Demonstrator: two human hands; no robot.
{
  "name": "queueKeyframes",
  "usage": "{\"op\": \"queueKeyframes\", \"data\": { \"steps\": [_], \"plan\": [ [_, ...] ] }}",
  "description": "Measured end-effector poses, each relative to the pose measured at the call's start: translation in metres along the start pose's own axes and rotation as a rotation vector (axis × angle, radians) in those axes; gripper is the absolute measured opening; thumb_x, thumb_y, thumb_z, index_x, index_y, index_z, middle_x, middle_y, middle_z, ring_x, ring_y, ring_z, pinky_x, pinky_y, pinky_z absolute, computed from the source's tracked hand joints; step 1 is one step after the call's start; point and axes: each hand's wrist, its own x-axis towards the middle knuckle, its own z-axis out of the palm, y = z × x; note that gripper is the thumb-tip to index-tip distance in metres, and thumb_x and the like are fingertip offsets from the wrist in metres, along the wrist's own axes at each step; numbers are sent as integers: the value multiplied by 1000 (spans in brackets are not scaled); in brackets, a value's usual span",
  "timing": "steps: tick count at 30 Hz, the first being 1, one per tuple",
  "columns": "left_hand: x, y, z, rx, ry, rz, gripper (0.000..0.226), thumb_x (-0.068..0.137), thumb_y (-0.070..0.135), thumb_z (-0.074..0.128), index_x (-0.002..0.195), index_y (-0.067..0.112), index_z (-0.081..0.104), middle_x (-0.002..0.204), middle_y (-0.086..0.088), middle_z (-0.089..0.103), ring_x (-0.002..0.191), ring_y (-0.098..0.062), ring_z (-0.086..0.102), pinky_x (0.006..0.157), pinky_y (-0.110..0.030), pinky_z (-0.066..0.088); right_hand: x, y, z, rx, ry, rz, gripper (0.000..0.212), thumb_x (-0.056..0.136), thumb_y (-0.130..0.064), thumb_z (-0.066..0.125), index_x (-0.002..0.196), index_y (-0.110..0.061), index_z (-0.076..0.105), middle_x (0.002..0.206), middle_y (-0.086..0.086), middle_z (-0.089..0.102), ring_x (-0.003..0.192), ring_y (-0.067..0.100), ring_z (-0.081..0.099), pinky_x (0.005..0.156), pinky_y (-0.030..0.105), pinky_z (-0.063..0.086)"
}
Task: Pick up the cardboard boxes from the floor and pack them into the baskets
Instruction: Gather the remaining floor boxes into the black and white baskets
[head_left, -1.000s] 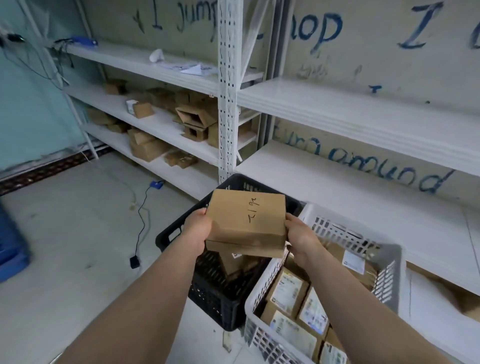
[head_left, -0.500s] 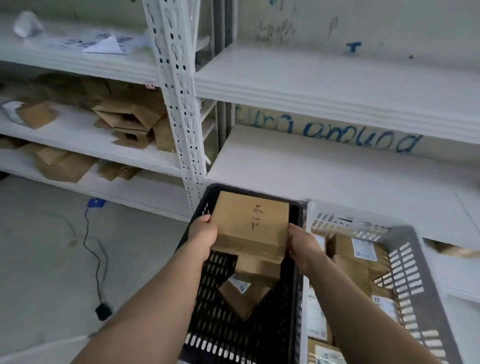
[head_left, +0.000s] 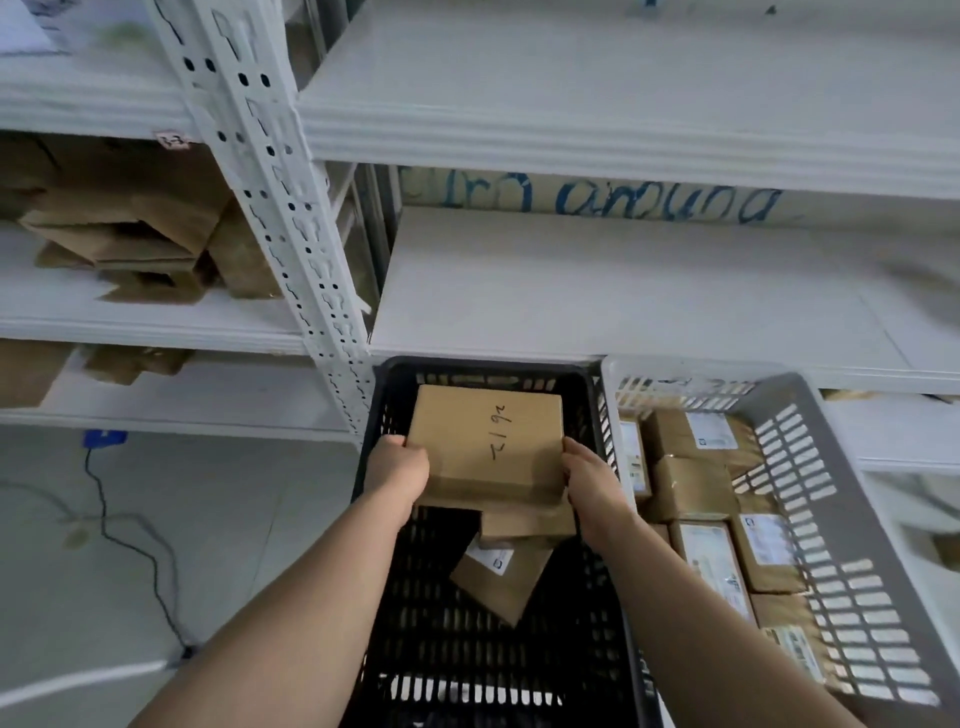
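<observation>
Light's looking soft, dim and a bit bluish, nothing throwing hard shadows or glare. The wide lens is bending the shelf post (head_left: 275, 176) up-left of the black basket (head_left: 488, 366). Far right of the basket everything's smearing with motion blur, and its inside is going near-black.

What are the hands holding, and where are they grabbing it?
A cardboard box: the left hand grips its left side, the right hand its right side.
</observation>
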Motion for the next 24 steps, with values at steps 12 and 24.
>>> {"op": "queueKeyframes", "data": {
  "steps": [12,24],
  "plan": [
    [-26,-29,-36,254,22,45,35,94,37,43,83,9,61,85,-10,63,78,-28,61,69,-31,43,-45,9,-33,-129,-60,150,29,91,-28,55,69,-9,60,48,3,59,35,18,52,60,30,49],
    [-100,-112,3,236,-57,-16,32,95,25,49,66,13,56,69,-4,58,61,-20,53,51,-25,33,-71,93,-51,-318,-142,289,43,91,-38,51,118,-4,53,108,13,61,102,34,61,90,48,54]
  ]
}}
